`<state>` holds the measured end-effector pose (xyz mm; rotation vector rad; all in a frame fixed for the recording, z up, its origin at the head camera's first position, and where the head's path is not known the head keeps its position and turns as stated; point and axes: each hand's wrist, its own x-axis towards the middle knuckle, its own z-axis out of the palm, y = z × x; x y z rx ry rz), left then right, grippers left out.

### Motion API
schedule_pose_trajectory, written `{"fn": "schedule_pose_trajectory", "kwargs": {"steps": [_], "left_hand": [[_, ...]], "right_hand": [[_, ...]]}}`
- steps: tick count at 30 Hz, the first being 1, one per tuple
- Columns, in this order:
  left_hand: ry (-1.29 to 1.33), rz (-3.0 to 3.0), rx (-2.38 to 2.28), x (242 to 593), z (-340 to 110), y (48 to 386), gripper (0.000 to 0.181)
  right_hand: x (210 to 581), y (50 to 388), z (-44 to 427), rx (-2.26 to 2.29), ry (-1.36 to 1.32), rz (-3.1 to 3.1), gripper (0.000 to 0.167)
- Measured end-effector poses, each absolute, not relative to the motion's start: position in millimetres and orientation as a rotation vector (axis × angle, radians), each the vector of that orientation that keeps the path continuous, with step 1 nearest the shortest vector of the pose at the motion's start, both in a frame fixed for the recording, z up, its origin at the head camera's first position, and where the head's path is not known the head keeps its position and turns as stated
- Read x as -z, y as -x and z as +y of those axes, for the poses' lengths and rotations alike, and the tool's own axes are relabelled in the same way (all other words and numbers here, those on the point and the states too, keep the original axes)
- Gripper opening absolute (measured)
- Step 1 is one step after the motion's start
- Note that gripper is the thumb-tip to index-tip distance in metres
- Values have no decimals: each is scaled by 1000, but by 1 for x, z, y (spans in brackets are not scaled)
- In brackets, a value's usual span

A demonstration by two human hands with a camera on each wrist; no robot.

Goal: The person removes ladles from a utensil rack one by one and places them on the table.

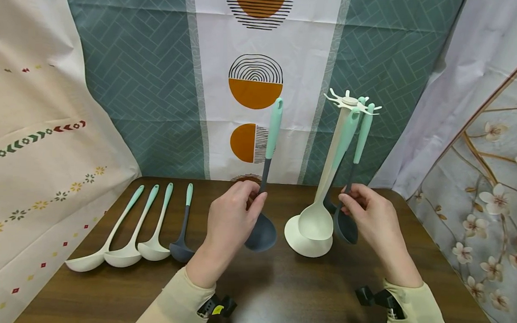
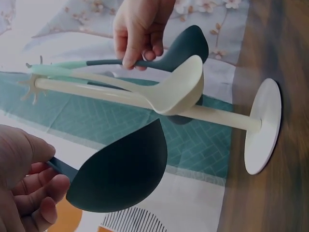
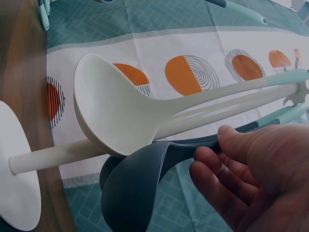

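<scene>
My left hand [image 1: 234,214] pinches the dark shaft of a ladle [image 1: 261,235] with a mint handle, held upright above the table left of the stand. The fingers of my right hand [image 1: 371,210] grip the shaft of another dark ladle [image 1: 345,226], whose handle top is at the hooks of a cream utensil stand [image 1: 309,247]. On that stand hangs a cream ladle [image 1: 315,222], facing front. Behind it, a further dark ladle [image 3: 107,170] shows only in part in the right wrist view.
To the left on the brown table [image 1: 289,293] lie three cream ladles [image 1: 124,255] and a dark ladle [image 1: 182,249] in a row, handles pointing back. A patterned cloth [image 1: 153,89] hangs behind the table, and a floral curtain [image 1: 491,220] is at the right.
</scene>
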<state>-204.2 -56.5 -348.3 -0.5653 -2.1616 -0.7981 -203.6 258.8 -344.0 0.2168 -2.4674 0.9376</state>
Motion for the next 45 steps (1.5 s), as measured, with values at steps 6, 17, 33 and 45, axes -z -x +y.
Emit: {"fn": "schedule_pose_trajectory", "kwargs": {"steps": [6,17,33,45], "left_hand": [[530,-2241,767,355,-67,209,15],[439,-2378,735,359,-83,217,15],[366,-2538,714,377,-90,236,15],[326,-2737,636,387,-97,246,19]], "right_hand": [[344,203,259,-930,-204,-2475,12],[342,203,258,-927,-205,-2478,11],[344,204,259,-922,-211,-2468,12],[345,204,259,-920,-215,-2465,12]]}}
